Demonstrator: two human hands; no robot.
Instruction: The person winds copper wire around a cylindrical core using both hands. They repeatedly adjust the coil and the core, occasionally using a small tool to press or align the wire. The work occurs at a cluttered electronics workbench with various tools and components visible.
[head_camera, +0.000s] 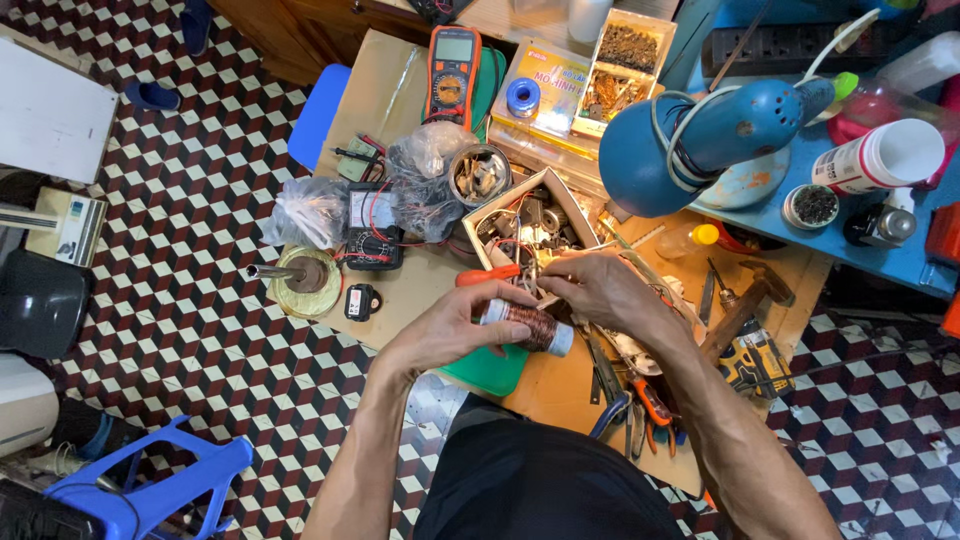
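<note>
My left hand grips a spool of copper wire with white ends, held sideways above a low wooden workbench. My right hand is just beyond the spool, fingers pinched together at its far side, seemingly on the thin wire end, which is too fine to make out. An orange-handled tool lies right behind my left hand. A cardboard box of metal parts sits directly beyond both hands.
A blue desk lamp hangs over the bench's right side. An orange multimeter, a black meter, plastic bags, a tin of parts, pliers and a hammer crowd the bench. A blue stool stands on the chequered floor.
</note>
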